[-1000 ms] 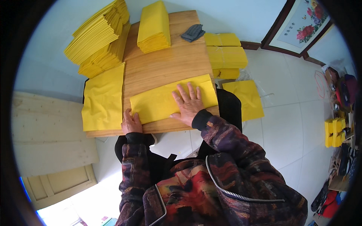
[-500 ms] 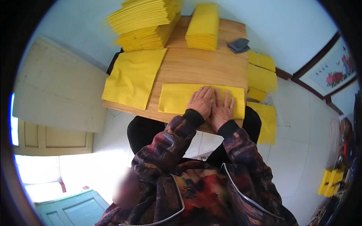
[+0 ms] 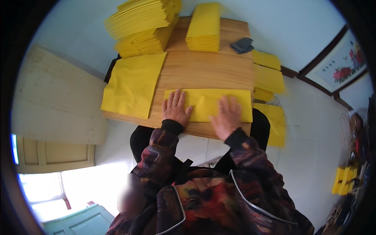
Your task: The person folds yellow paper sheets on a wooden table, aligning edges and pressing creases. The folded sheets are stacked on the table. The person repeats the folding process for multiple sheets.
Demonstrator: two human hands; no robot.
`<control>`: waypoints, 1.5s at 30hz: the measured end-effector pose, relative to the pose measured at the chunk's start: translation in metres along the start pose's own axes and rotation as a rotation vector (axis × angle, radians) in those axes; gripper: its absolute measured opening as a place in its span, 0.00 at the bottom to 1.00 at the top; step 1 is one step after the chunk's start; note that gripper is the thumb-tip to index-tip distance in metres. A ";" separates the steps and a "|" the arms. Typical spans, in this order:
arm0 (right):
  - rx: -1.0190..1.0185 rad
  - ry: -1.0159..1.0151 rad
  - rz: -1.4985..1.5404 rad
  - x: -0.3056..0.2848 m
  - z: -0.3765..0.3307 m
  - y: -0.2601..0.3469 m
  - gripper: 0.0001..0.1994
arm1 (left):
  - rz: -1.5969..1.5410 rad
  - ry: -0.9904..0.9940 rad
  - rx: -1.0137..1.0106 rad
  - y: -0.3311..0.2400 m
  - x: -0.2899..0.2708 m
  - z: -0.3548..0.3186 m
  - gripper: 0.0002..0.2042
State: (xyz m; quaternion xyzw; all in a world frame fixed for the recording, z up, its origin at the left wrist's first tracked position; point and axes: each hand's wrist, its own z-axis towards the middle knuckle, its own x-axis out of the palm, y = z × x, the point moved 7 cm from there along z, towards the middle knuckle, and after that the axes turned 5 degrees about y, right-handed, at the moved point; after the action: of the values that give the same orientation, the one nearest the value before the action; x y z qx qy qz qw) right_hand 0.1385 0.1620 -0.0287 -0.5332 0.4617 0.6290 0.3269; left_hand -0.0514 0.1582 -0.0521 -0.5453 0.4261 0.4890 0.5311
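Note:
A folded yellow cloth-like sheet (image 3: 205, 105) lies lengthwise along the near edge of the wooden table. My left hand (image 3: 176, 109) rests flat on its left end, fingers spread. Over the right part of the same sheet is my right hand (image 3: 227, 116), slightly blurred, with its fingers stretched out; it grips nothing. To the left, a wider yellow sheet (image 3: 135, 84) lies flat and a little wrinkled, its near corner at the table's edge.
Toward the back stand a tall pile of folded yellow sheets (image 3: 139, 25) and a neat narrow stack (image 3: 203, 29). A crumpled grey cloth (image 3: 242, 45) lies at the table's (image 3: 196, 70) right edge. More yellow bundles (image 3: 268, 78) sit beyond that edge, below table height.
My hands, close together on the sheet before, are now apart. The left has slid to the sheet's left end; the right stays over the right part, lifted or moving slightly.

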 end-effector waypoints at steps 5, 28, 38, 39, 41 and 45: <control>-0.296 0.025 0.196 0.020 0.024 0.076 0.27 | 0.028 0.067 0.008 0.005 0.009 0.006 0.31; -0.143 -0.119 0.169 -0.009 0.007 0.017 0.32 | 0.039 0.024 0.011 0.001 0.002 0.003 0.31; -0.023 -0.058 0.140 0.015 0.028 -0.006 0.37 | 0.069 0.018 0.008 0.003 0.004 0.003 0.32; 0.019 -0.044 0.111 0.012 0.025 -0.022 0.39 | 0.072 -0.002 0.007 0.003 0.004 0.002 0.32; 0.069 -0.046 0.067 0.005 0.017 -0.050 0.40 | 0.062 0.032 0.003 0.005 0.008 0.002 0.32; 0.082 -0.062 0.060 -0.003 0.009 -0.072 0.38 | 0.004 0.088 -0.014 0.009 0.007 0.006 0.32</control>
State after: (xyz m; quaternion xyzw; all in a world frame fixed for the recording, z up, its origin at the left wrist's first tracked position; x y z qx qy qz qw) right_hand 0.2011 0.1963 -0.0423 -0.4857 0.4925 0.6351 0.3438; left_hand -0.0600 0.1640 -0.0601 -0.5691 0.4467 0.4684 0.5072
